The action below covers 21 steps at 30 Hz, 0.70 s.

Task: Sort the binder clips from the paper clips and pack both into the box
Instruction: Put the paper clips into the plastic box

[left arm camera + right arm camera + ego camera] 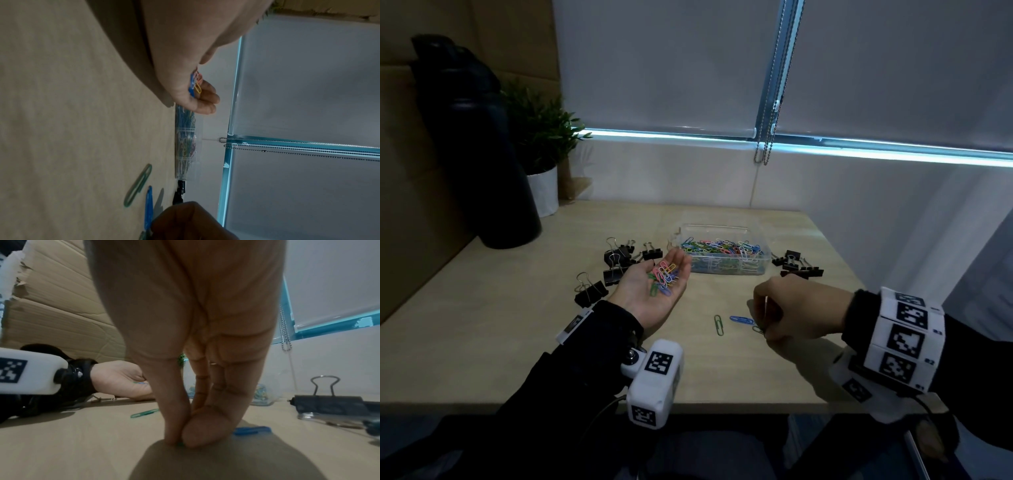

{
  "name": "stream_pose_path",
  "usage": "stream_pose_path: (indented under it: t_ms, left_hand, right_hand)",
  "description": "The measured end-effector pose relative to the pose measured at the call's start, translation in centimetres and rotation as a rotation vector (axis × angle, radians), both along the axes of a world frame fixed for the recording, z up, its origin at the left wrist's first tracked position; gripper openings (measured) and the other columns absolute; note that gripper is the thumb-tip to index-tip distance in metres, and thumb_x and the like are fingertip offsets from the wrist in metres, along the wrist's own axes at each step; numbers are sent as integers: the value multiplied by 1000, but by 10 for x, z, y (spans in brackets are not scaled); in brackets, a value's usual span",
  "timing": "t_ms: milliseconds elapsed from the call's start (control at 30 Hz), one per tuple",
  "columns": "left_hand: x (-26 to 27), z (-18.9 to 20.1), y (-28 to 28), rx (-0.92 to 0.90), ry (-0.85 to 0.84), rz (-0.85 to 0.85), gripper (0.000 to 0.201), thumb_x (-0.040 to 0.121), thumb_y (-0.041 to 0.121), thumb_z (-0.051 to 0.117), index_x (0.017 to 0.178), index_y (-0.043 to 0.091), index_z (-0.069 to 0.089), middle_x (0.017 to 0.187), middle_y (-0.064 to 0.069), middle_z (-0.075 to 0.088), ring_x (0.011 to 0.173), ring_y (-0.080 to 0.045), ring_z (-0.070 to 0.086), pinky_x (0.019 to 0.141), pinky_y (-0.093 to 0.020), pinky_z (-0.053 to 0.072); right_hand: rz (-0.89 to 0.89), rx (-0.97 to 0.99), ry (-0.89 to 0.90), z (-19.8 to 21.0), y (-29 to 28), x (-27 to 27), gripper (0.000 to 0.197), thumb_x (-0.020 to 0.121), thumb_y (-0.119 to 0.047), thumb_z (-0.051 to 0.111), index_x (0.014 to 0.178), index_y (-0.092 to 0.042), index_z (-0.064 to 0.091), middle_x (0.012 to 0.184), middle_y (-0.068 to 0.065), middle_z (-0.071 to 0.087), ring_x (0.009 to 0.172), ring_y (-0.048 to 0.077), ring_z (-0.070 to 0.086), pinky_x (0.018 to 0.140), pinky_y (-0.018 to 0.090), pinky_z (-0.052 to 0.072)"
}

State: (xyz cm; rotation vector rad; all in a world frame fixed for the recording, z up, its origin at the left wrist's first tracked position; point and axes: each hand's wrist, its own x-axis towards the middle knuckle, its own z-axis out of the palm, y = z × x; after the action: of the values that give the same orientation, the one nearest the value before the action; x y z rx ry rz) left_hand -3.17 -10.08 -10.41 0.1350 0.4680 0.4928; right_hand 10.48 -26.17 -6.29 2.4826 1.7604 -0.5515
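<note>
As seen from the head view: clear plastic box (756,233) on the pale wooden table (517,342) already held a heap of coloured wire paper clips (722,248); no binder clips seen in it.
Left hand (654,291): lay palm-up and relaxed, carrying a small pile of paper clips.
Right hand (796,311): fingertips pinched a green clip (757,329) on the table.
Loose on table: one green paper clip (718,324), one blue paper clip (741,320).
Black binder clips: about six in the left group (616,263), about four in the right group (796,264); all unpacked, judged the larger remainder.
Left wrist view: pile stayed cupped; box just beyond fingers.
Right wrist view: thumb and fingertips (174,434) met on a green sliver.
</note>
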Motion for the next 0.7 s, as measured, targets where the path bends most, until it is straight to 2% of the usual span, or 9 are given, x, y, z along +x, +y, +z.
stream_pose_path:
  t_ms: [200,300,400,500,567,633,700]
  left_hand:
    - [-2,1,-1,-4,-1,-11,49,103,28,28,98,-7,63,96,-14,65,93,-21,63,73,-40,56]
    - [-3,2,-2,-6,-4,-11,48,103,27,29,99,-7,62,96,-14,65,91,-20,64,75,-38,57]
    - [-2,2,-3,-1,-4,-12,49,103,27,28,97,-7,62,93,-14,65,88,-22,63,72,-40,56]
    - [-2,3,-3,2,-1,-16,49,103,26,28,97,-7,62,92,-14,64,87,-22,63,72,-38,56]
    - [-2,3,-3,2,3,-14,48,103,26,28,97,-8,62,92,-14,64,87,-22,63,73,-38,56]
    - [-2,3,-3,-2,-2,-5,49,103,26,28,96,-8,62,91,-15,64,86,-22,63,72,-41,56]
    - [-2,3,-3,6,4,-10,49,103,26,28,97,-8,62,92,-15,64,87,-22,63,72,-43,56]
  right_hand:
    - [26,-3,85,4,-4,6,12,85,-20,65,76,-26,59,71,-15,56,68,1,52,61,13,38]
    - [-64,106,34,13,-5,23,16,84,-21,65,72,-27,56,73,-10,60,65,4,53,60,18,41]
    - [-106,55,-9,12,-8,28,12,82,-25,69,78,-24,58,79,-4,68,63,4,55,57,17,42]
    - [-99,10,9,-2,-9,24,17,81,-31,72,75,-26,57,71,-14,58,65,2,53,56,13,39]
    - [-80,15,-26,-6,-7,25,19,81,-31,72,75,-26,54,70,-15,54,67,4,52,56,13,37]
    - [-28,32,-59,-3,-4,28,21,81,-30,72,73,-28,53,69,-15,53,63,1,50,55,12,35]
    - [37,84,-86,2,-3,32,15,79,-29,74,80,-26,59,70,-16,54,64,1,50,56,12,34]
